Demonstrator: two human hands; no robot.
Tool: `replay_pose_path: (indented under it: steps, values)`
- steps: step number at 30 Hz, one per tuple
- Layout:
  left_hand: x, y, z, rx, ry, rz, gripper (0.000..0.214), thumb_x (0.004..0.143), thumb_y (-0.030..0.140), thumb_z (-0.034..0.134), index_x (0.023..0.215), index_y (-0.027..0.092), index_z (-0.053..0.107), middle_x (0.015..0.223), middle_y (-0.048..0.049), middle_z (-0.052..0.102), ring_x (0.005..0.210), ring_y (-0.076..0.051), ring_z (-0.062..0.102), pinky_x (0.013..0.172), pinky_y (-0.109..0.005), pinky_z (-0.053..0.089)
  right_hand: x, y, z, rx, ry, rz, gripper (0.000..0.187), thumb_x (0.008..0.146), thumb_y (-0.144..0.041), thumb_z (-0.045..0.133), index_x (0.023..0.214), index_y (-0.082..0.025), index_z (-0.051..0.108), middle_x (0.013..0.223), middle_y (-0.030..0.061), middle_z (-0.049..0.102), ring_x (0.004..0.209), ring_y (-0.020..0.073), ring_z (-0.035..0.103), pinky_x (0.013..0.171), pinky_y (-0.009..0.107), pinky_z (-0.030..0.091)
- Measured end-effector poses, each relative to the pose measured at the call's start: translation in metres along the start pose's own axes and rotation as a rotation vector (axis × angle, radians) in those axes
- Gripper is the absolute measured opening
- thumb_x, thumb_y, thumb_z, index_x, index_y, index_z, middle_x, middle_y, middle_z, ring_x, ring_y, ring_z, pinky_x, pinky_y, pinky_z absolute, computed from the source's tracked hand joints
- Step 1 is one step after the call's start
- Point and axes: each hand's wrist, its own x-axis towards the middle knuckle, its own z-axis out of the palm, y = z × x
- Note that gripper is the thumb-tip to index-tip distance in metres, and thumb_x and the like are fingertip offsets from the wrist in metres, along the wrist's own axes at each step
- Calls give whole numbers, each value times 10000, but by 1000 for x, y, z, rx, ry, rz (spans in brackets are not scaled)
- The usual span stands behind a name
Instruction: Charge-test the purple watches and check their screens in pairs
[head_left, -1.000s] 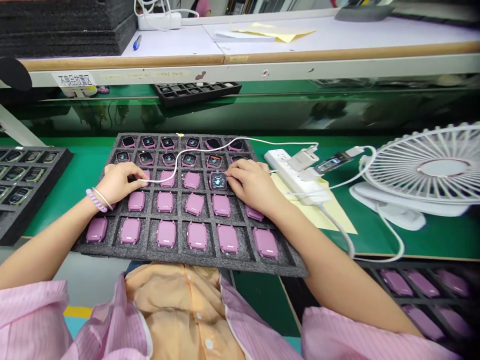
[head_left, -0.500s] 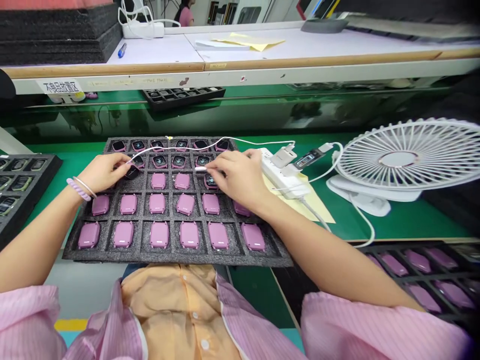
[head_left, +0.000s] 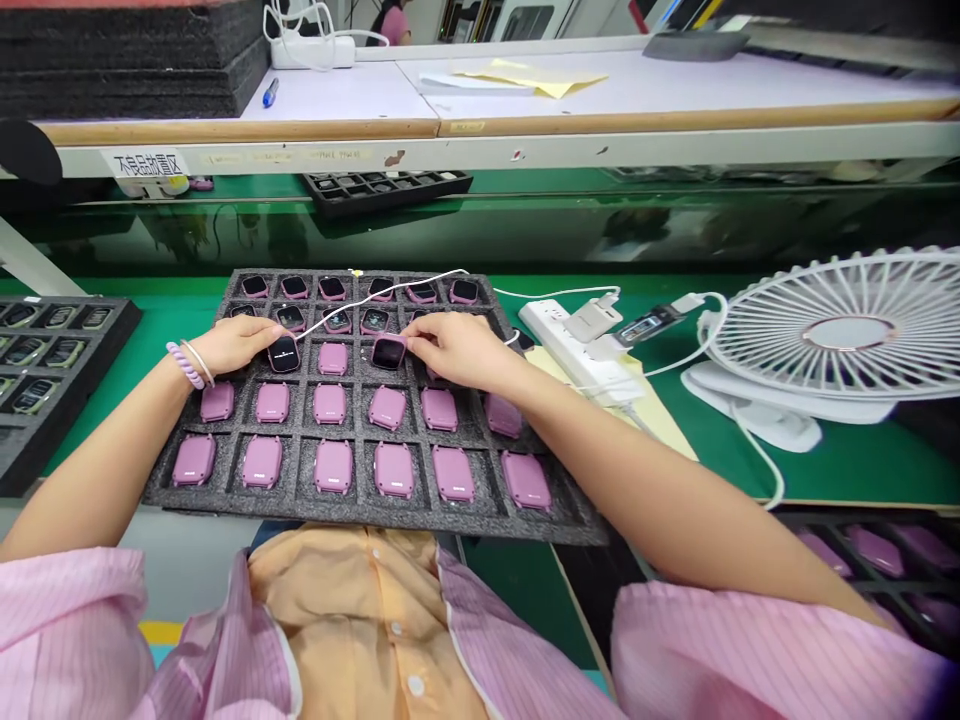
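A black foam tray point(head_left: 300, 495) lies on the green bench in front of me, its pockets filled with pink smartwatch bodies. The far two rows show screens, the near rows lie face down. My left hand point(head_left: 236, 345) pinches one watch body point(head_left: 284, 353), screen up, at the tray's left side; a thin white cable point(head_left: 352, 302) runs from it. My right hand point(head_left: 450, 348) grips another watch body point(head_left: 388, 351) with a dark screen near the tray's middle.
A white power strip point(head_left: 574, 345) with plugs and a yellow sheet lie right of the tray. A white desk fan point(head_left: 832, 335) stands at the right. More black trays sit at the left point(head_left: 45, 345), lower right point(head_left: 885, 555) and back point(head_left: 386, 188). A shelf runs across behind.
My left hand turned a watch body screen up and now holds it with the cable attached. My right hand left the cable end and moved left onto a dark-screened watch body.
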Motion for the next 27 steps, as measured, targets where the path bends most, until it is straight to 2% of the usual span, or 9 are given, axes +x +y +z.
replay_pose_path:
  steps: [2, 4, 7, 10, 12, 16, 22, 24, 27]
  values:
    - [-1, -1, -1, -6, -71, 5, 958, 728, 1004, 464, 1172, 228, 809, 1258, -101, 779, 1225, -356, 667, 1209, -494, 411, 7, 2, 3, -46, -8, 9, 270, 1038, -115, 575, 1116, -216, 813, 1083, 93, 728, 1079, 325, 658, 821, 366, 355]
    - [-4, -2, -5, -66, -117, 11, 958, 770, 982, 457, 1236, 214, 789, 1322, -117, 751, 1283, -357, 638, 1218, -485, 406, 10, 4, 11, -52, 19, -38, 272, 1039, -126, 576, 1134, -221, 812, 1138, 112, 699, 1129, 333, 634, 855, 384, 355]
    - [-10, -2, -14, -116, -188, 77, 851, 851, 848, 561, 1402, 214, 695, 1408, -116, 699, 1310, -327, 615, 1161, -431, 463, 7, 11, 25, -14, 75, -112, 293, 1039, -140, 549, 1150, -226, 806, 1134, 124, 667, 1136, 329, 609, 899, 417, 335]
    - [-10, -4, -22, -4, -270, 207, 810, 856, 692, 698, 1534, 268, 570, 1392, -90, 689, 1243, -287, 634, 1087, -376, 498, 5, 18, 33, 25, 116, -146, 294, 1037, -158, 537, 1155, -214, 801, 1124, 133, 649, 1123, 329, 594, 905, 429, 320]
    - [-7, -8, -25, 64, -290, 267, 751, 860, 653, 715, 1506, 289, 599, 1331, -73, 710, 1154, -260, 652, 1033, -347, 508, 4, 19, 35, 39, 127, -152, 294, 1035, -160, 538, 1155, -211, 801, 1114, 130, 642, 1110, 324, 590, 910, 433, 315]
    - [-1, -13, -23, 111, -244, 305, 665, 869, 654, 707, 1423, 289, 668, 1218, -55, 735, 968, -212, 640, 898, -298, 508, 4, 17, 35, 41, 148, -141, 292, 1031, -147, 549, 1147, -216, 808, 1108, 121, 634, 1097, 313, 587, 935, 447, 300]
    - [-3, -9, -19, 141, -204, 271, 666, 844, 666, 700, 1363, 249, 714, 999, -39, 729, 792, -179, 567, 708, -252, 442, 3, 18, 37, 28, 175, -167, 272, 1036, -149, 567, 1136, -206, 814, 1114, 120, 641, 1089, 306, 587, 951, 446, 296]
    - [-4, -7, -19, 136, -180, 238, 671, 811, 671, 717, 1344, 264, 727, 1006, -40, 734, 813, -193, 586, 716, -258, 454, 3, 19, 38, 34, 179, -172, 275, 1032, -149, 564, 1132, -206, 814, 1114, 120, 645, 1084, 301, 588, 942, 439, 293]
    - [-5, -6, -19, 98, -160, 215, 719, 748, 679, 765, 1347, 284, 724, 1024, -40, 744, 875, -218, 628, 817, -292, 503, 2, 18, 38, 40, 194, -177, 269, 1021, -149, 568, 1112, -207, 814, 1109, 116, 659, 1066, 290, 589, 925, 430, 279]
